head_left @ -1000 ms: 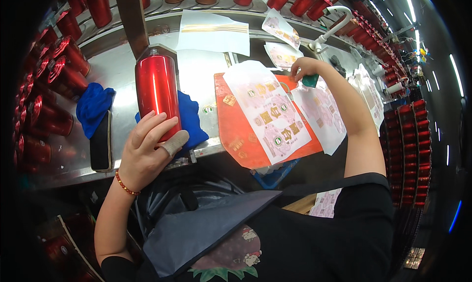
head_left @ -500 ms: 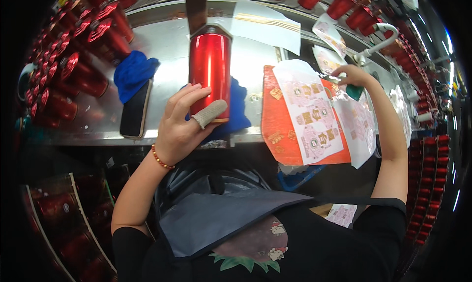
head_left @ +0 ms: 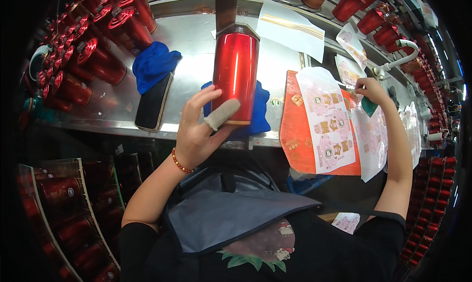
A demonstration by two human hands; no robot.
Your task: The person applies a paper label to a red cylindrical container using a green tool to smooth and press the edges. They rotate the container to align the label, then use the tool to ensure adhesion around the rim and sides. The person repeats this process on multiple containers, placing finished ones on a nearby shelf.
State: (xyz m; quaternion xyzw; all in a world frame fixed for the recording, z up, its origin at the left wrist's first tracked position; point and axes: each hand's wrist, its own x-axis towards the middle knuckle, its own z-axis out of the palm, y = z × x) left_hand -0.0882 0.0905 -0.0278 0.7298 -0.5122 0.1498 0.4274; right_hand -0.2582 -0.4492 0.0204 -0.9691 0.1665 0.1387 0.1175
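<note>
A shiny red metal canister lies lengthwise in front of me, its far end in a dark holder. My left hand is curled against the canister's near left side, with a beige cloth cot on one finger. Further right, the fingers and thumb of my right hand are pinched together above the label sheets. A dark green flat piece is tucked in that hand. Under it lies a white sheet of pink and gold labels, beside a second label sheet on an orange-red board.
Blue cloth lies under the canister. To the left are another blue cloth and a black phone. Red lidded canisters crowd the left side. A white curved pipe stands at the right.
The whole view has shifted, so the bench appears further right. My right hand's fingers have drawn together at the label sheet's far end. My left hand stays against the canister.
</note>
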